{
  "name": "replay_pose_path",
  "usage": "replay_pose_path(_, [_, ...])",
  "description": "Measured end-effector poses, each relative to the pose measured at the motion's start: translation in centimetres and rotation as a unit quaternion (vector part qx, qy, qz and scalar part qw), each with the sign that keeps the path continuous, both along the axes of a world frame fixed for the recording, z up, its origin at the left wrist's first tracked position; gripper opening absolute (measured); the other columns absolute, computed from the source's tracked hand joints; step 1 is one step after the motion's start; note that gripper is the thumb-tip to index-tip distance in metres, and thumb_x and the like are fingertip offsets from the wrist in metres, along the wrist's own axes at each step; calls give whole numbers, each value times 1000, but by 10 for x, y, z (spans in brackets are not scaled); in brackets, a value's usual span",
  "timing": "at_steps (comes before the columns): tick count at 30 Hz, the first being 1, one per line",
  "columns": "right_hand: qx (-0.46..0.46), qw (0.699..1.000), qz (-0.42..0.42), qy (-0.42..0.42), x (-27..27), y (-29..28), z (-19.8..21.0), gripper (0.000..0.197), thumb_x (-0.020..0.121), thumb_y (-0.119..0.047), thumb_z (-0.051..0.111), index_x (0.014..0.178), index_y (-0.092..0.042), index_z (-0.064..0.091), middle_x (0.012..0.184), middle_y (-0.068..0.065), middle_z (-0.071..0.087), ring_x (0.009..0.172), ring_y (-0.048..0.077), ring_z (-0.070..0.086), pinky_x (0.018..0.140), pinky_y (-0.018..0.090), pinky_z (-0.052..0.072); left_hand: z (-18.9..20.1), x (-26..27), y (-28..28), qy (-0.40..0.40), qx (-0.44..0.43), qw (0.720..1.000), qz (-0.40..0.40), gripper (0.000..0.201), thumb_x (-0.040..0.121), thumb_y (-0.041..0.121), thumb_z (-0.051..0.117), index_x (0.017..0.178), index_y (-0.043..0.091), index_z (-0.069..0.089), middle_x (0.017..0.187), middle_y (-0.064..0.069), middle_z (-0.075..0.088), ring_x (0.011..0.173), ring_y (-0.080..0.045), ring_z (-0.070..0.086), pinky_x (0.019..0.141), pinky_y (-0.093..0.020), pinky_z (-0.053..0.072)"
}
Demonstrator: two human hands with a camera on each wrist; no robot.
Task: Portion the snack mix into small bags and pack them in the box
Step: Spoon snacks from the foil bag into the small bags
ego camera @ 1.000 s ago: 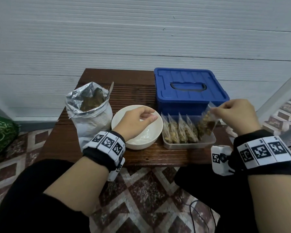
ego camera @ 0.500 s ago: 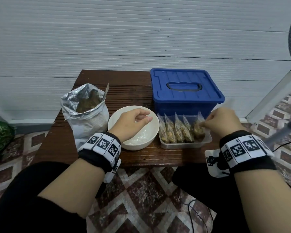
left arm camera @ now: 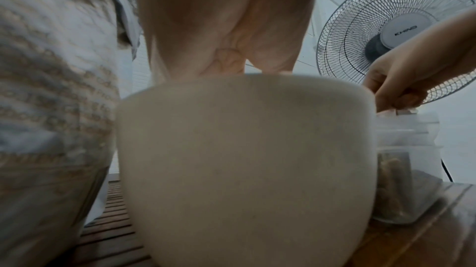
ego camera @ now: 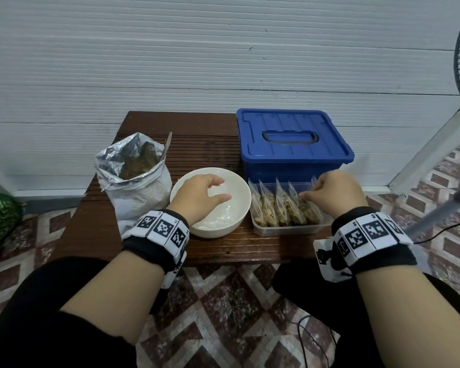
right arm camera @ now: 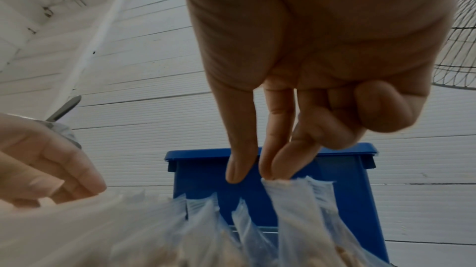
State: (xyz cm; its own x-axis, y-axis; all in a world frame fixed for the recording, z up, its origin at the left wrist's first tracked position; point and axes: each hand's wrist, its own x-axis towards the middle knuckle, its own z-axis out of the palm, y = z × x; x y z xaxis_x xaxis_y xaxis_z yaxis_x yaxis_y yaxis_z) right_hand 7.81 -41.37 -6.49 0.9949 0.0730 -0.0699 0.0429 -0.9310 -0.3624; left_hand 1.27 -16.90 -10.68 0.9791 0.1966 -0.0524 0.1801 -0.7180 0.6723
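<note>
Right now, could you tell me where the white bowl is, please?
In the head view, the white bowl sits mid-table, between the foil bag and the clear tray.

Bare forearms, each wrist wrapped in a black band point(ego camera: 154, 248) topped with white panels of black square markers point(ego camera: 369, 232) — small white camera units point(ego camera: 327, 258) slung beneath. Black trousers point(ego camera: 32, 314) on both legs.

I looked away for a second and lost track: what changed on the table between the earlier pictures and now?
The right hand lowered the filled small bag from above the clear tray down into the row of bags there; its fingertips still pinch the bag's top. The left hand stayed over the white bowl. The foil bag and closed blue box did not move.
</note>
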Motion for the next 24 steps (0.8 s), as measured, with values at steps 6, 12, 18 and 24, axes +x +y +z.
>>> replay_pose_path(6, [25,999,13,-27,-2,9,-1,28,81,-36,72,68,-19,54,80,3,62,83,21,58,70,30,42,-9,3,-1,104,121,986,-47,67,84,53,65,142,27,44,146,3,45,135,-19,40,112,-43,30])
replay_pose_path(12, [48,998,19,-29,-3,18,-1,24,83,-38,70,78,-17,60,89,3,62,89,21,59,76,32,46,-13,3,-6,132,183,972,-67,68,82,54,67,142,33,42,142,10,50,132,-16,43,104,-41,27])
replay_pose_path(18, [71,997,27,-35,-4,27,-3,24,83,-40,69,81,-18,61,85,-1,58,83,15,53,73,28,41,-11,4,-8,138,199,968,-62,66,82,47,70,140,28,46,132,10,55,123,-15,50,101,-40,31])
replay_pose_path(24, [73,996,31,-39,-6,31,-2,25,84,-41,68,81,-17,62,83,-2,58,82,15,53,72,28,40,-18,6,-7,151,182,969,-65,53,84,32,71,133,28,52,108,11,65,115,-16,52,99,-36,37])
